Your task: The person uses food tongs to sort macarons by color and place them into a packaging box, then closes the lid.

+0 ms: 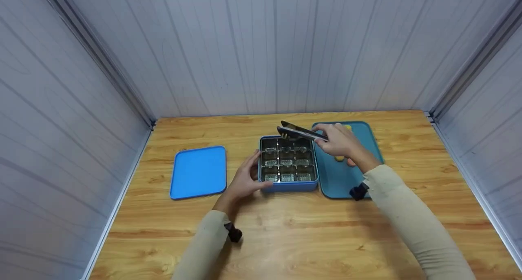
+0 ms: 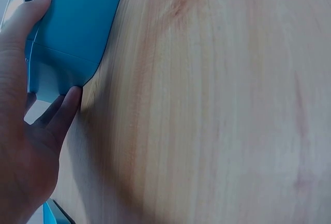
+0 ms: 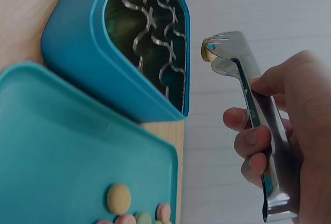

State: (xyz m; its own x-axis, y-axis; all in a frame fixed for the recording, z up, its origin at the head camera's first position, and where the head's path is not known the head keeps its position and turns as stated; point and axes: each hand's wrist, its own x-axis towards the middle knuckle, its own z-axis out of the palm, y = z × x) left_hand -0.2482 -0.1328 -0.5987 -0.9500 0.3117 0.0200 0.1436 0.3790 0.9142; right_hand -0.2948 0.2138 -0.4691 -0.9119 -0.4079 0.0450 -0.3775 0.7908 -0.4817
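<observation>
A blue square box [image 1: 289, 186] stands mid-table with a clear-walled divided insert [image 1: 286, 156], whose visible compartments hold nothing. My left hand [image 1: 244, 183] grips its near left corner, thumb on the front wall and fingers along the left side [image 2: 39, 131]. Over the box's far right part, my right hand [image 1: 336, 140] holds metal tongs [image 3: 269, 131] pointing left. Between the tong tips is a small yellow macaron [image 3: 206, 52], above rim height. More macarons lie on the teal tray [image 1: 337, 184], among them a tan one [image 3: 119, 198], partly hidden under my right hand and forearm in the head view.
Left of the box lies a bright blue square lid or shallow tray [image 1: 198, 172]. The teal tray sits right beside the box's right wall. A pale panel wall [image 1: 253, 59] rises behind the wooden table [image 1: 285, 239], with side walls left and right.
</observation>
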